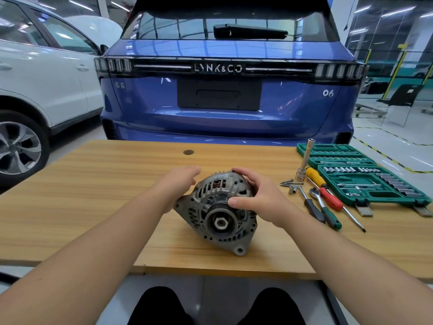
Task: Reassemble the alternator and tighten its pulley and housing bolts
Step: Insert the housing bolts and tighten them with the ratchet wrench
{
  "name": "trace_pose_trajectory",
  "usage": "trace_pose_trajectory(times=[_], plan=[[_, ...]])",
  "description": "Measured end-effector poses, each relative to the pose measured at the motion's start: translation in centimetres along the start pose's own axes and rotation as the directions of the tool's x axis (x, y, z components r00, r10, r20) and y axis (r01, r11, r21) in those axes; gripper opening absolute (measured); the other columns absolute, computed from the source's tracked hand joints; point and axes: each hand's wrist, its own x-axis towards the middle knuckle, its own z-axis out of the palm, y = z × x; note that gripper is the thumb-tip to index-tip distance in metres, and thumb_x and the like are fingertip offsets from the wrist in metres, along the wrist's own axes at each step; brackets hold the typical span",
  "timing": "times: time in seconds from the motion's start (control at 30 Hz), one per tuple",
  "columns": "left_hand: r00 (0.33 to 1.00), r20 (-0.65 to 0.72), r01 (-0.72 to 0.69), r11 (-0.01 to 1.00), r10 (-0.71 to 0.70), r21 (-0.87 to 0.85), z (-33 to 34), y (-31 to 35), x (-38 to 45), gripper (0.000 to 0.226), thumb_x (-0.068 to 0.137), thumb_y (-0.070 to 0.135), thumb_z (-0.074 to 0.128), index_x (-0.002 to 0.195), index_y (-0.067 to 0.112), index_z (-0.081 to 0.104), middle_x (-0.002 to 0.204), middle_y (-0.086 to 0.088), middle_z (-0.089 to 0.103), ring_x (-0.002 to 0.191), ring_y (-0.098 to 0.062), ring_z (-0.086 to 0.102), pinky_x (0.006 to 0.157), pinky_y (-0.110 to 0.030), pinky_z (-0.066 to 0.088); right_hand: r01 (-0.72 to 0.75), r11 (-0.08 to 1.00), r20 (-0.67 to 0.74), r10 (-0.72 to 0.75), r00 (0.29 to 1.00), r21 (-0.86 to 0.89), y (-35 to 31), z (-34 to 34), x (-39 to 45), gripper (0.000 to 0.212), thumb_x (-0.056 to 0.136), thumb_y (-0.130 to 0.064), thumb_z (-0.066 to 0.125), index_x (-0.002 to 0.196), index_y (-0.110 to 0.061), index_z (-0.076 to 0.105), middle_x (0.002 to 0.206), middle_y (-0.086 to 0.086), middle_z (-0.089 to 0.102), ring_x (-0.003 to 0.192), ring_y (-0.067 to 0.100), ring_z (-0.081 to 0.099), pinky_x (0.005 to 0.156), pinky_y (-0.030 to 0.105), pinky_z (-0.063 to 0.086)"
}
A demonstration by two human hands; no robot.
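The alternator (216, 211) is lying on the wooden table (93, 195), pulley (220, 221) facing the camera. It is gripped by the right hand (260, 195), thumb on the front housing, fingers curled over the top. The left hand (178, 184) is held open against its left side. Loose bolts (289, 182), a ratchet (324, 207) and a green socket case (365, 177) are seen to the right.

Setting: car workshop or service bay. Evidence: glossy blue SUV rear (225, 90) and white car (44, 73) parked indoors on pale floor; light wooden worktable (93, 184); open green socket-set case (365, 174); glass partitions behind.
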Motion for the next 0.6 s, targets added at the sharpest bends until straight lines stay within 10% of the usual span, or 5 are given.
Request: trace_pose_trajectory(times=[0.17,0.33,0.6], plan=[[0.985,0.126,0.119,0.993,-0.12,0.01,1.0,-0.2,-0.3,0.058,0.101,0.071,0.034,0.102,0.028,0.074,0.082,-0.006,0.08,0.07,-0.026,0.078,0.057,-0.032,0.06,0.013,0.999,0.054,-0.01,0.998,-0.039,-0.3,0.9,0.1,0.084,0.064,-0.048,0.086,0.135,-0.056,0.042,0.132,-0.015,0.059,0.111,0.005,0.066,0.09,0.031,0.058],[0.995,0.084,0.05,0.996,-0.056,0.076,1.5,0.3,0.1,0.062,0.1,0.071,0.033,0.106,0.027,0.075,0.102,-0.007,0.078,0.095,-0.029,0.073,0.099,-0.047,0.055,0.003,0.993,-0.12,0.011,0.993,0.117,1.6,2.2,-0.5,0.094,0.06,-0.05,0.082,0.144,-0.049,0.038,0.132,-0.019,0.057,0.111,0.001,0.065,0.092,0.032,0.056],[0.989,0.125,0.077,0.997,-0.078,0.019,1.3,-0.6,0.8,0.067,0.095,0.079,0.035,0.106,0.028,0.078,0.1,-0.007,0.08,0.094,-0.03,0.075,0.101,-0.05,0.054,0.037,0.982,-0.165,-0.007,0.986,0.185,2.4,2.9,-0.3,0.096,0.059,-0.042,0.086,0.144,-0.026,0.046,0.123,-0.001,0.07,0.112,0.021,0.069,0.094,0.048,0.058]])
